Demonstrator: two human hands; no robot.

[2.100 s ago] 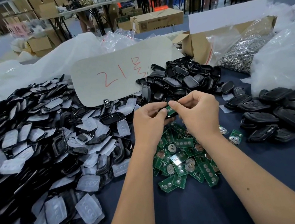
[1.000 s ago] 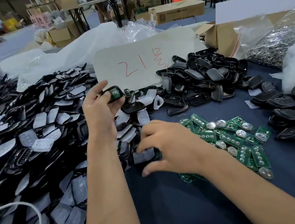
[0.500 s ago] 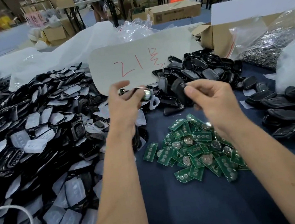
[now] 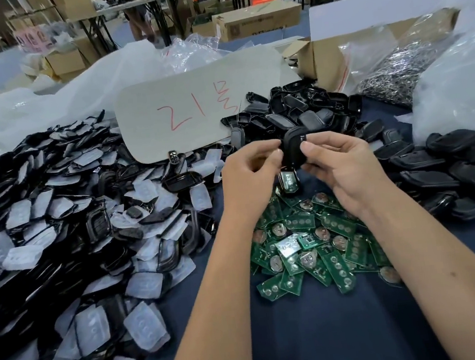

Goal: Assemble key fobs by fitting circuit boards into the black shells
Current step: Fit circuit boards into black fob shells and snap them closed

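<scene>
A glossy black plastic key fob shell is held up above the dark blue table cover, at about 12 o'clock from the heap of green circuit boards with round silver button cells. The right hand pinches the shell from the 3 o'clock side, thumb on its near face and curled fingers behind it, wrist bent back toward the body. The left hand meets it from 9 o'clock, thumb and forefinger closed on the shell's left edge, the other fingers curled under. A second black shell half with a green board showing in it sits just below the held shell; which hand carries it cannot be told. Both bare forearms run in from 6 o'clock. At 9 o'clock spreads a large heap of black frames and translucent white rubber pads; more black shells lie at 12 o'clock, beside a pale card with red marks.
</scene>
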